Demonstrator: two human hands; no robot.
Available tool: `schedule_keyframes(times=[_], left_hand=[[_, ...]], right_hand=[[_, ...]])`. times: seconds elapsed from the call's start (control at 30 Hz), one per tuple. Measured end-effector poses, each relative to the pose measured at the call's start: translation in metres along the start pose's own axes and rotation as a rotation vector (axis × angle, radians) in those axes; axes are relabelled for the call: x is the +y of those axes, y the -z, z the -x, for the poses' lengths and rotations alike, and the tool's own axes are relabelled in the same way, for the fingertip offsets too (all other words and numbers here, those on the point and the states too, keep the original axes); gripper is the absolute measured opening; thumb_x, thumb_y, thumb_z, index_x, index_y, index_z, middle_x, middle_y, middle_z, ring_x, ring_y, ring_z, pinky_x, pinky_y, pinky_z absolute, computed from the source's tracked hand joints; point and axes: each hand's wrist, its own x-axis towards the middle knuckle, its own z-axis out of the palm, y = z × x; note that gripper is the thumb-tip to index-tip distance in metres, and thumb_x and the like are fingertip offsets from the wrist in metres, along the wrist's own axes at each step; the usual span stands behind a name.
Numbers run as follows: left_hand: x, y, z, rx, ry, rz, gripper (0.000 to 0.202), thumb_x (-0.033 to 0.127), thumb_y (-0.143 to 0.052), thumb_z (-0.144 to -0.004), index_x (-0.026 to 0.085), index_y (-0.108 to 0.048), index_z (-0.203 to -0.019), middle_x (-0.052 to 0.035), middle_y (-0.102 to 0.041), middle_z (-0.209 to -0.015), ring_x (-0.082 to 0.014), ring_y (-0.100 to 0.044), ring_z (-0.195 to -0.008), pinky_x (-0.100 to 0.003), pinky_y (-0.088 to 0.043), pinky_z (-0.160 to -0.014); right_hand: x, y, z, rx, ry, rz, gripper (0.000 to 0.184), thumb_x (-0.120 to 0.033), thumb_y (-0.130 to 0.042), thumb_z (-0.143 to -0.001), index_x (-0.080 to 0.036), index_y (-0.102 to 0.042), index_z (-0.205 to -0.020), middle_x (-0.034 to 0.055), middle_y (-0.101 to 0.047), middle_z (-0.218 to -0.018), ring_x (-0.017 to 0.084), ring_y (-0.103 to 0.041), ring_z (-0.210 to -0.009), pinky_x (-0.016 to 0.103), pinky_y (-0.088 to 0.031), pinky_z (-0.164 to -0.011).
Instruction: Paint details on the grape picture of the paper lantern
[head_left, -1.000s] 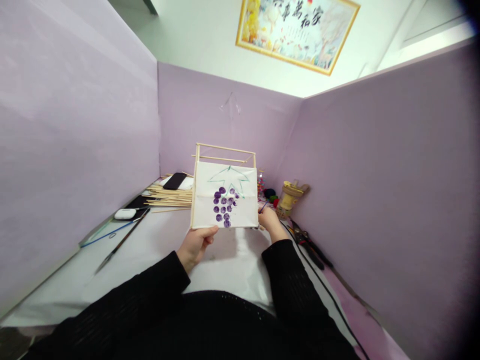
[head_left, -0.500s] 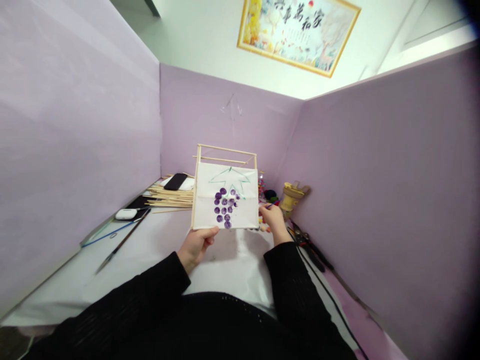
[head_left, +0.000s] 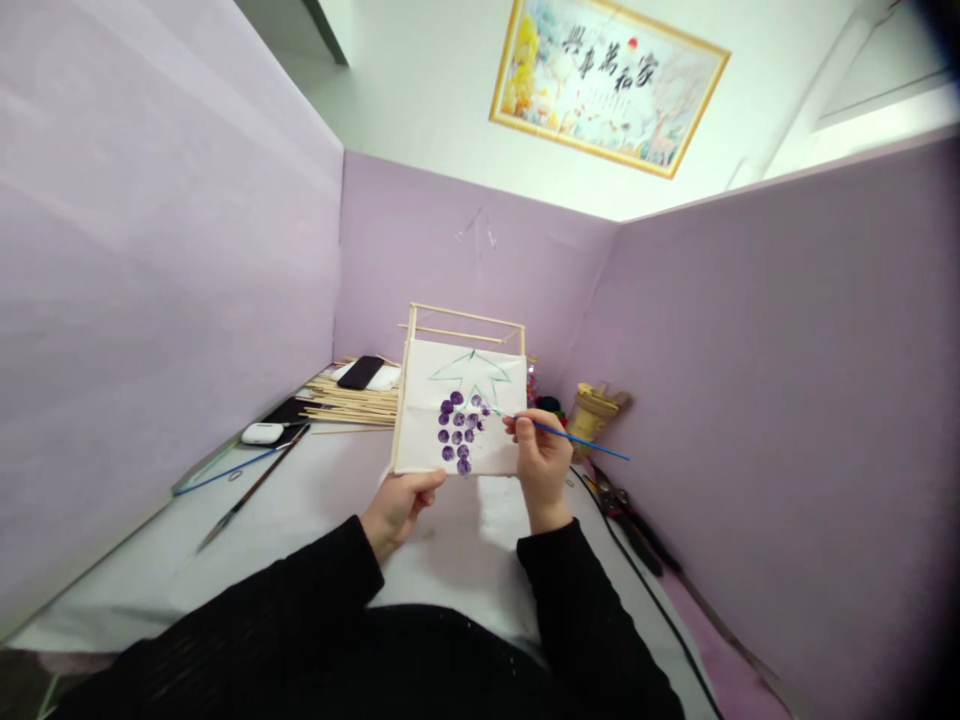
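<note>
My left hand (head_left: 401, 508) grips the lower left corner of a stick frame (head_left: 466, 318) covered in front by white paper (head_left: 499, 440). On the paper are several purple round grape prints (head_left: 459, 437) and a green leaf outline (head_left: 471, 372) above them. A thin blue paintbrush (head_left: 589, 443) is pinched in my right hand (head_left: 541, 455), its tip pointing left toward the grapes' right side. Whether the tip touches the paper I cannot tell. The right hand covers the lower right edge of the paper.
Wooden sticks (head_left: 349, 405) lie behind at left with a black phone (head_left: 361, 372) on top. A white earphone case (head_left: 262, 433) and a large brush (head_left: 251, 490) lie at left. At right are a yellow pot-like object (head_left: 592, 412) and pliers (head_left: 630, 515). Purple partitions surround the table.
My right hand has moved left with the paintbrush, from beside the frame's right edge to in front of the paper. The left hand still holds the frame; the view has shifted slightly.
</note>
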Motion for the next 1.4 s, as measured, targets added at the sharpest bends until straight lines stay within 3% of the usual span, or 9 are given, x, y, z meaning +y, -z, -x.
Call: schedule_keyframes(times=[0.2, 0.5, 1.4], left_hand=[[-0.0008, -0.0009, -0.0006, -0.005, 0.005, 0.0, 0.029, 0.018, -0.08, -0.046, 0.012, -0.062, -0.068, 0.0039, -0.054, -0.055, -0.0046, -0.039, -0.042, -0.02, -0.028, -0.041], [-0.0022, -0.0007, -0.0008, 0.01, 0.006, 0.012, 0.029, 0.018, -0.08, -0.047, 0.012, -0.062, -0.069, 0.004, -0.053, -0.054, -0.0047, -0.039, -0.042, -0.02, -0.029, -0.041], [-0.0027, -0.0001, -0.001, 0.005, 0.005, 0.011, 0.027, 0.018, -0.081, -0.048, 0.013, -0.061, -0.066, 0.0032, -0.053, -0.053, -0.005, -0.039, -0.042, -0.02, -0.029, -0.041]], right_hand=[[0.0062, -0.0016, 0.0036, 0.002, 0.099, 0.189, 0.013, -0.029, -0.055, -0.089, -0.019, -0.061, -0.083, 0.001, -0.067, -0.073, 0.016, -0.065, -0.068, 0.03, -0.05, -0.067], [0.0009, -0.0035, 0.0021, -0.064, 0.124, 0.288, 0.017, -0.031, -0.053, -0.089, -0.019, -0.062, -0.081, 0.0024, -0.07, -0.075, 0.017, -0.065, -0.07, 0.029, -0.049, -0.068], [0.0031, -0.0045, 0.0013, -0.071, 0.133, 0.238, 0.016, -0.03, -0.055, -0.089, -0.019, -0.064, -0.081, 0.0028, -0.069, -0.076, 0.017, -0.065, -0.072, 0.03, -0.049, -0.07]])
